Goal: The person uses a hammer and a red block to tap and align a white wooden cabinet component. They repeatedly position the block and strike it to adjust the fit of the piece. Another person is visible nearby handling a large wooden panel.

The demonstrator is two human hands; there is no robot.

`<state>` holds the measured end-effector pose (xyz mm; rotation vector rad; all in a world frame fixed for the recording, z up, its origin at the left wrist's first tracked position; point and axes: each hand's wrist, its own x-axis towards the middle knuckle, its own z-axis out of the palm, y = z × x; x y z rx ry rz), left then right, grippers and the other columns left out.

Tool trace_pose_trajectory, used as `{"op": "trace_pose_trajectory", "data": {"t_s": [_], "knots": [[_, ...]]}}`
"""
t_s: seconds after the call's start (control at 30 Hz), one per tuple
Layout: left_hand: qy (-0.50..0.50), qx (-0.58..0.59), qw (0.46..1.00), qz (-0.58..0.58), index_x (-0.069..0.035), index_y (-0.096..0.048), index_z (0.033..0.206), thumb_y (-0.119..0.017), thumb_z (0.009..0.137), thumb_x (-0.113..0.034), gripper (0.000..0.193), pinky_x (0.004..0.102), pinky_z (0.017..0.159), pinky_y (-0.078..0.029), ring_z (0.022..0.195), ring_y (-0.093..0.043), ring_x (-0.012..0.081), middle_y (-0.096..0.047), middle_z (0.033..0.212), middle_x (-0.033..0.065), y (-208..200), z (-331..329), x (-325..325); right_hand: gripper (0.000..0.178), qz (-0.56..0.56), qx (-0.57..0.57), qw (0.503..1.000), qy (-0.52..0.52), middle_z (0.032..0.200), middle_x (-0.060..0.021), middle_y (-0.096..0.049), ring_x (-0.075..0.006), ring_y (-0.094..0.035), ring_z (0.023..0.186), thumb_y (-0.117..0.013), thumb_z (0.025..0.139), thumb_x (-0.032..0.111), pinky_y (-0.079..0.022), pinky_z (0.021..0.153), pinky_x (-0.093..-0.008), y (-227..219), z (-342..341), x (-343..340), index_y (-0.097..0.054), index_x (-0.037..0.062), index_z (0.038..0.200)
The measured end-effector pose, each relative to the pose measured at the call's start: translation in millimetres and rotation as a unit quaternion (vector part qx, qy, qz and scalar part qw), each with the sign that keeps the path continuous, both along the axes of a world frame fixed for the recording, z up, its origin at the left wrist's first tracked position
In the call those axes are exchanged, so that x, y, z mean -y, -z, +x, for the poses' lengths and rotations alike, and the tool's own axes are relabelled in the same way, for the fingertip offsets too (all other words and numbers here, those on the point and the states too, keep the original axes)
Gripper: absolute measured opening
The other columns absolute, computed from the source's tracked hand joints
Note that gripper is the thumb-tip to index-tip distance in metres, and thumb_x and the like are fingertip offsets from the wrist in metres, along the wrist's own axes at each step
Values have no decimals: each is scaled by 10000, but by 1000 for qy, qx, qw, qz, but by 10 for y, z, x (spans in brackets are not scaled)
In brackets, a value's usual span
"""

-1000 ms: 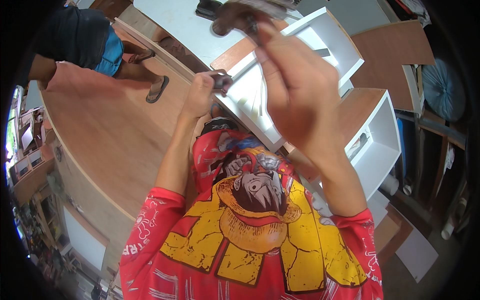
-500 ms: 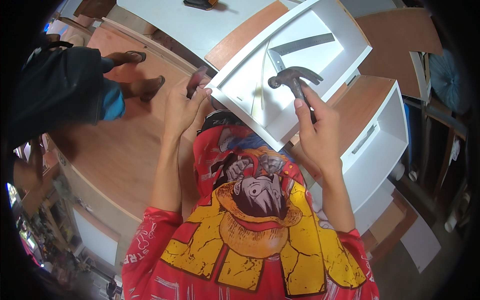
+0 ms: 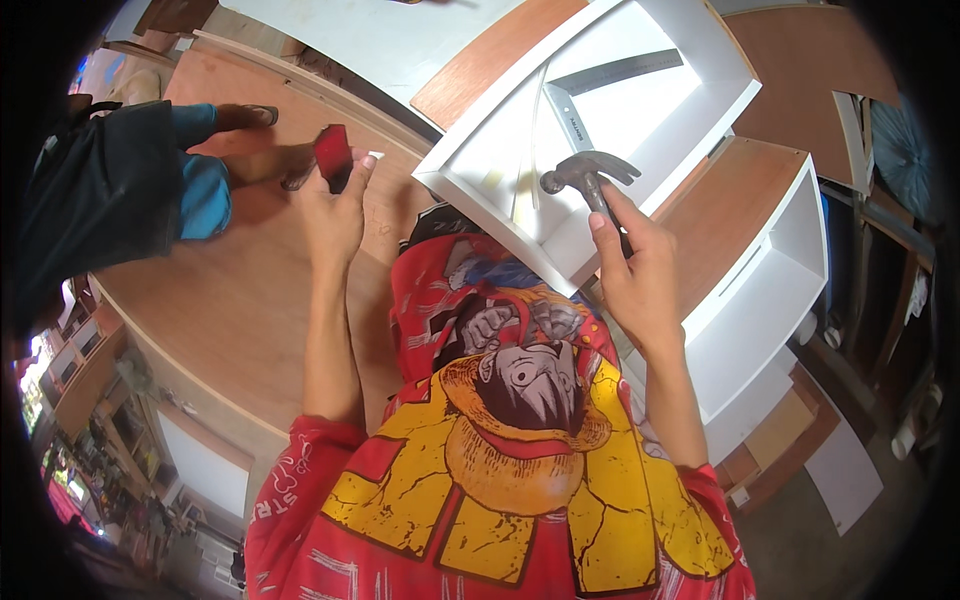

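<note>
My right hand point(image 3: 640, 262) is closed round the handle of a claw hammer point(image 3: 578, 172), its dark metal head raised over the near side of a white drawer box point(image 3: 505, 215). Off the box's left corner, my left hand point(image 3: 332, 222) grips a dark red, flat-faced object point(image 3: 333, 155) whose kind I cannot make out. A small white bit point(image 3: 376, 155) shows at that thumb's tip. Inside the drawer box lie a metal square point(image 3: 615, 75) with a long dark blade and a thin pale strip point(image 3: 536, 130).
A second box with a brown wooden top point(image 3: 725, 205) and white sides stands to the right. On the left is a broad plywood surface point(image 3: 200, 280), with a person in dark clothes point(image 3: 110, 190) beyond my left arm. A white tabletop point(image 3: 350, 50) lies at the back.
My left hand has moved left, away from the drawer box's corner, with the red object turned more into sight. The hammer stays in my right hand, almost unmoved.
</note>
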<state>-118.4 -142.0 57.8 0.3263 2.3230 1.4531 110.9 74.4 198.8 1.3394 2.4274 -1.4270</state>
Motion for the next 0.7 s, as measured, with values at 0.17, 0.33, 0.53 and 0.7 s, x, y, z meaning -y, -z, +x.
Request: {"op": "trace_pose_trajectory", "data": {"t_s": [0.17,0.33,0.53,0.7], "knots": [[3,41,999,26,-29,-709,1060,-759,1004,-194,181,241,637,-442,720,-537,51,-597,795,-45,67,116,-24,358,41,-12,999,-23,973,-232,-766,-239,-716,626,-640,1047,169,-553,633,-351,176,154,30,-679,-66,1315],[35,-3,996,76,-26,-725,1111,-791,967,-141,196,226,673,-457,757,-531,47,-594,858,-48,262,120,-68,362,98,-3,995,2,949,-250,-748,-321,-736,782,-663,1015,188,-555,743,-391,261,300,-120,-699,-43,1291],[117,129,983,61,0,-776,1184,-814,903,-42,286,228,766,-492,832,-608,71,-710,945,-8,245,74,-69,397,112,-61,989,71,904,-236,-726,-315,-671,734,-627,1025,236,-540,749,-393,328,546,-334,-678,-3,1337],[83,105,984,120,18,-788,1076,-818,921,-75,183,240,662,-500,736,-607,65,-709,859,1,499,30,-168,399,36,-84,987,134,892,-144,-748,-199,-661,726,-632,1029,238,-531,715,-351,370,651,-261,-680,-8,1340]]}}
